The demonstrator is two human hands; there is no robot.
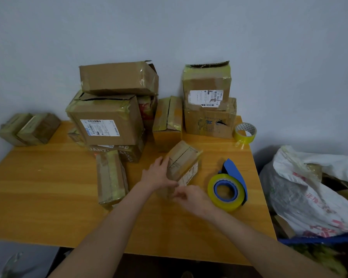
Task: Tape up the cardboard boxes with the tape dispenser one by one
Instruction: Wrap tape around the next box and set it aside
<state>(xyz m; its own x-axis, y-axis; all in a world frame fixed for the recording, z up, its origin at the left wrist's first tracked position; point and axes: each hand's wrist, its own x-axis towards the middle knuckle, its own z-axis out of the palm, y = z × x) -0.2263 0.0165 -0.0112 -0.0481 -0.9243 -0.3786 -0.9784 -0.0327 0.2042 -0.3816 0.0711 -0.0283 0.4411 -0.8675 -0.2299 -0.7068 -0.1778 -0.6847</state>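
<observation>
While the small cardboard box lay at an angle near the middle of the wooden counter, both hands were on it. The left hand was open, its straight fingers pressed flat against the box's left side. The right hand was at the box's near end with its fingers curled, but it was blurred, so whether it pinched anything could not be told.

Just to the right of the box, apart from both hands, the blue tape dispenser rested on the counter, loaded with a roll of yellowish clear tape. A spare tape roll stood at the counter's far right corner, touching the lower box of a two-high stack. The upper box bore a white shipping label and had a torn top.

To the left of the hands a long taped box lay on its side. Behind it rose a taller pile: a labelled box with a plain box on top. A flat box stood between the two stacks. Two small taped boxes sat at the counter's far left edge. Beside the counter on the right, a white plastic bag bulged with cardboard.
</observation>
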